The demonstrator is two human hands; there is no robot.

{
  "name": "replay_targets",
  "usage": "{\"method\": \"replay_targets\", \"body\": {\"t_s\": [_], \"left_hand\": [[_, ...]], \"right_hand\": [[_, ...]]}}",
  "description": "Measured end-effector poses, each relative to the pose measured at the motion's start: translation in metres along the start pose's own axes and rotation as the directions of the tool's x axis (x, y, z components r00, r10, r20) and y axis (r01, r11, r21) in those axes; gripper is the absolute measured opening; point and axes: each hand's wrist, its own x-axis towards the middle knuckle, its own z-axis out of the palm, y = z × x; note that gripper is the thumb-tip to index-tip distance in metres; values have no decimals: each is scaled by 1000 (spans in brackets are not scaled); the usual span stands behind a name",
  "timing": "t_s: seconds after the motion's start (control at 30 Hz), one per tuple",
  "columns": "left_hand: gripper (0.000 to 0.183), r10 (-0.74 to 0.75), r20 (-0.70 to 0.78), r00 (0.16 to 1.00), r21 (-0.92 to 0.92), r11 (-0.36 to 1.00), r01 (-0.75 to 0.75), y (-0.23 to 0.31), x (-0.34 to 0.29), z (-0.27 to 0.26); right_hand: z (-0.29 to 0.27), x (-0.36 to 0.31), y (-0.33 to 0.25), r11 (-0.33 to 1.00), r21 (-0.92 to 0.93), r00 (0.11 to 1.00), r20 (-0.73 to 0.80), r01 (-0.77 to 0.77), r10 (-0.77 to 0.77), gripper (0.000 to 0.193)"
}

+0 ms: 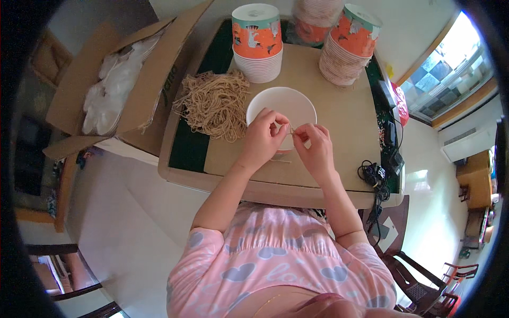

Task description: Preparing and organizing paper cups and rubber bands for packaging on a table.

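Taking the white bowl (pixel 281 106) on the surface (pixel 339 122) as the landmark: far to its left stands one open cardboard box (pixel 132 79) filled with white plastic pieces, too blurred to count. Just left of the bowl lies one heap of tan strings (pixel 214 103), touching no hand. Over the bowl's near rim, the left hand (pixel 262 139) has its grip pinched shut, thumb and forefinger on one thin tan string (pixel 291 129). The right hand (pixel 315 146) meets it, its grip likewise pinched on the same string. Behind the bowl stand three stacks of orange paper cups (pixel 257 42). Right of the bowl, at the surface's edge, lies one coiled black cable (pixel 374 175).
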Motion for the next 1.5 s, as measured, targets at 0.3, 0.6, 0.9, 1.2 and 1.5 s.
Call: {"method": "replay_targets", "body": {"t_s": [0.3, 0.6, 0.9, 1.2, 1.5], "left_hand": [[9, 20, -10, 1000, -35, 999, -21, 0, 2, 2], [7, -86, -39, 996, -174, 982, 78, -6, 1, 2], [11, -77, 0, 997, -97, 992, 76, 2, 3, 0], [9, -41, -19, 999, -76, 996, 40, 1, 3, 3], [11, -34, -72, 997, -102, 994, 26, -5, 3, 6]], "right_hand": [[11, 7, -4, 997, -73, 997, -76, 12, -18, 5], [14, 6, 0, 1000, 11, 994, -113, -11, 12, 4], [13, 6, 0, 1000, 22, 994, -108, -1, 4, 4], [10, 7, -4, 1000, 26, 993, -120, 12, -9, 10], [15, 6, -10, 964, 245, 980, -140, -107, 144, 12]]}}
